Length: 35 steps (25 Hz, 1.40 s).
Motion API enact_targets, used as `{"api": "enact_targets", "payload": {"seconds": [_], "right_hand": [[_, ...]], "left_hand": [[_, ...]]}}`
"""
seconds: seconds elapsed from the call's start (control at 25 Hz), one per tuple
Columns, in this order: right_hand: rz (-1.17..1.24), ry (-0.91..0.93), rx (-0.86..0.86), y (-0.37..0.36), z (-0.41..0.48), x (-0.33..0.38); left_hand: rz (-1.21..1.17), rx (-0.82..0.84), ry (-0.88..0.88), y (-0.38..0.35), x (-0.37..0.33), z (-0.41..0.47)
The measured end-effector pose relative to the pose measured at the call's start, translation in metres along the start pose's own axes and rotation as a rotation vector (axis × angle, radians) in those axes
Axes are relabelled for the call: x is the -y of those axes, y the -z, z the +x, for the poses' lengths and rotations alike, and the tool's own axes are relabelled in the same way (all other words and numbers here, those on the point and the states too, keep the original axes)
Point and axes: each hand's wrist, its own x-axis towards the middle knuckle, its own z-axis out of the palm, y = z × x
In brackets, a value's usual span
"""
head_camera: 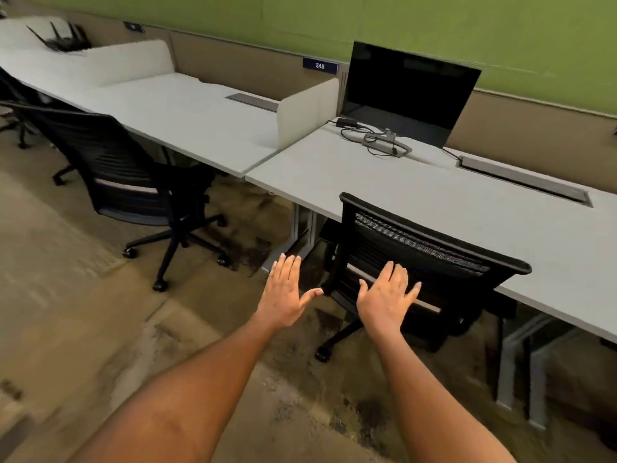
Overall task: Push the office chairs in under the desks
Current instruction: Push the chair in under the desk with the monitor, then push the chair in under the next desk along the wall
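A black mesh-backed office chair (434,259) stands tucked against the right grey desk (417,198), its seat under the desktop. My right hand (387,295) is stretched out flat, fingers spread, in front of the chair's lower back; whether it touches the chair is unclear. My left hand (287,289) is flat too, held in the air just left of the chair. A second black office chair (133,175) stands at the left grey desk (187,118), turned at an angle and partly out from under it.
A dark monitor (407,91) with cables stands on the right desk. White dividers (307,111) separate the desks. Grey desk legs (510,369) stand on the floor at right. More chairs (16,95) sit at far left. Open carpet lies behind the chairs.
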Motion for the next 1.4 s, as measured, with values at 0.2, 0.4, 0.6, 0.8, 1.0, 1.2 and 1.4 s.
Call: {"api": "enact_targets", "payload": {"seconds": [0.2,0.4,0.6,0.8,1.0,1.2,1.4], "right_hand": [[0.028,0.030,0.128,-0.018,-0.066,0.107],[0.061,0.139,0.211,-0.040,-0.160,0.245],[0.083,0.264,0.340,-0.053,-0.245,0.362],[0.053,0.462,0.427,-0.067,-0.283,0.442],[0.015,0.581,0.516,-0.094,-0.289,0.529],[-0.056,0.710,0.544,-0.117,-0.261,0.629],[-0.075,0.800,0.505,-0.134,-0.208,0.737]], "left_hand": [[-0.056,-0.025,0.120,0.053,0.116,-0.092],[-0.060,-0.046,0.305,0.112,0.252,-0.197],[0.028,-0.074,0.470,0.164,0.356,-0.278],[0.079,-0.049,0.660,0.185,0.426,-0.304],[0.099,-0.017,0.749,0.192,0.502,-0.317],[0.125,-0.004,0.792,0.235,0.595,-0.290],[0.108,-0.101,0.846,0.279,0.671,-0.221]]}}
